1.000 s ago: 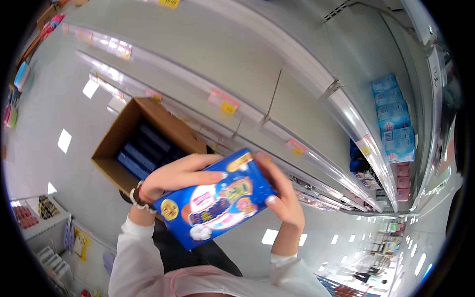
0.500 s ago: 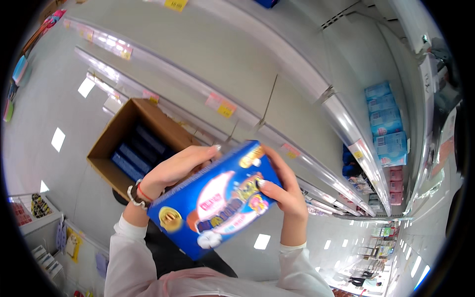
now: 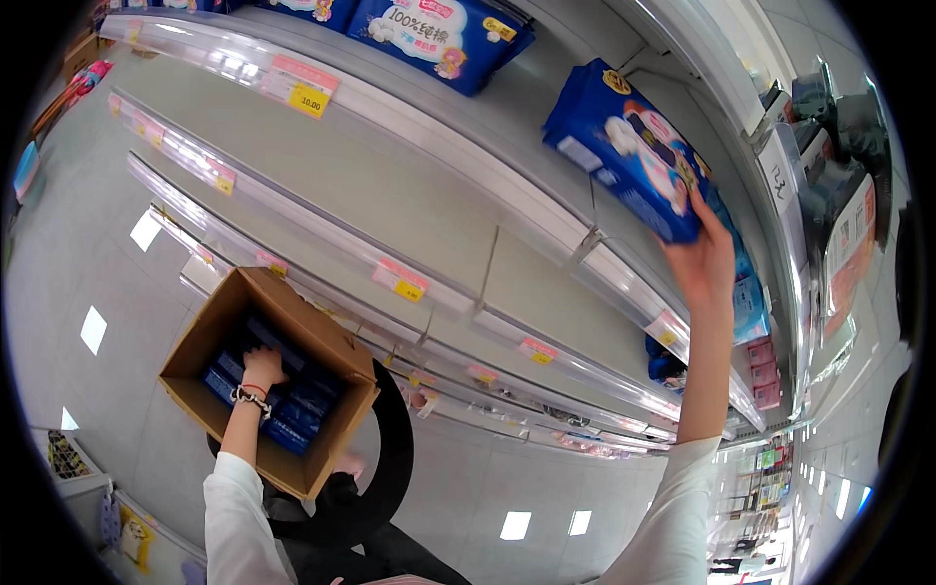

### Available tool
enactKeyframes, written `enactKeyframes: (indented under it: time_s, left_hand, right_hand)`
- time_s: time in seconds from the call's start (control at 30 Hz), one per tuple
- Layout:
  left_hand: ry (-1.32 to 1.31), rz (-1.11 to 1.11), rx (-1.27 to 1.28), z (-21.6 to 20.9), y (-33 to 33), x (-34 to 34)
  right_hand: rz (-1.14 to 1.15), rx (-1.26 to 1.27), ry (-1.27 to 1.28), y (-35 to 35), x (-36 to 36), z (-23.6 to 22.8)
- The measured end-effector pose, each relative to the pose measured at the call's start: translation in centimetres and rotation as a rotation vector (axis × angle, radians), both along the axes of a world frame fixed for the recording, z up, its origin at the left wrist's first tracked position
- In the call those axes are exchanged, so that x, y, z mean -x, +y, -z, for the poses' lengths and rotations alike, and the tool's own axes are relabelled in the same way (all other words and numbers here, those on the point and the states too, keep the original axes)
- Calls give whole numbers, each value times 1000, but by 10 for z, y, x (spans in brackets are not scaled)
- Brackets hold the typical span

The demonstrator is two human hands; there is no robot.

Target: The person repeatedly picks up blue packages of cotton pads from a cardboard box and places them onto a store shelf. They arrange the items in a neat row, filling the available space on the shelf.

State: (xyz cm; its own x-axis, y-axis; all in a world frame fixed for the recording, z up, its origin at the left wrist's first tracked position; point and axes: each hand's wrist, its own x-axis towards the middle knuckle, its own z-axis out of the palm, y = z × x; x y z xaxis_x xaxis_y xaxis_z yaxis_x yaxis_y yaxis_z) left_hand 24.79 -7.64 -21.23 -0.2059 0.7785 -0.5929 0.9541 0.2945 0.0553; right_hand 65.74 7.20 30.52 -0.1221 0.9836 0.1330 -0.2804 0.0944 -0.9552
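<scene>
My right hand [image 3: 704, 255] grips the near end of a blue pack of sanitary pads [image 3: 639, 146], raised over the upper shelf at its right end. The pack is tilted, with cotton bolls and a cartoon figure printed on its front. Low on the left, my left hand [image 3: 263, 369] reaches down into an open cardboard box [image 3: 327, 322]. Its fingers are curled on one of several blue packs of sanitary pads [image 3: 292, 419] inside, and their tips are partly hidden among the packs.
More blue packs [image 3: 439, 39] stand on the upper shelf [image 3: 429, 127]. Light blue packs [image 3: 749, 307] and pink packs [image 3: 763, 375] sit at the right. Several lower shelves have clear rails with price tags [image 3: 400, 280]. A black ring-shaped thing [image 3: 395, 458] is beside the box.
My right hand has carried the pack up and right to the upper shelf. My left hand has let go of it and gone down into the box. The view has shifted, showing more upper shelf.
</scene>
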Motion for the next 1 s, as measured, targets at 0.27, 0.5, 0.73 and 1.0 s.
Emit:
enactKeyframes:
  time_s: [0.27,0.5,0.73,1.0]
  left_hand:
    - [-16,-49,94,48,-16,-31]
    - [192,-39,-308,48,-7,-26]
    - [175,7,-391,70,-4,-23]
    - [455,65,-512,104,-1,-45]
  right_hand:
    - [438,-242,-883,168,-18,17]
    - [452,-274,-1257,234,-34,16]
    - [543,-582,-1125,223,0,42]
    - [315,-669,-1329,191,23,36]
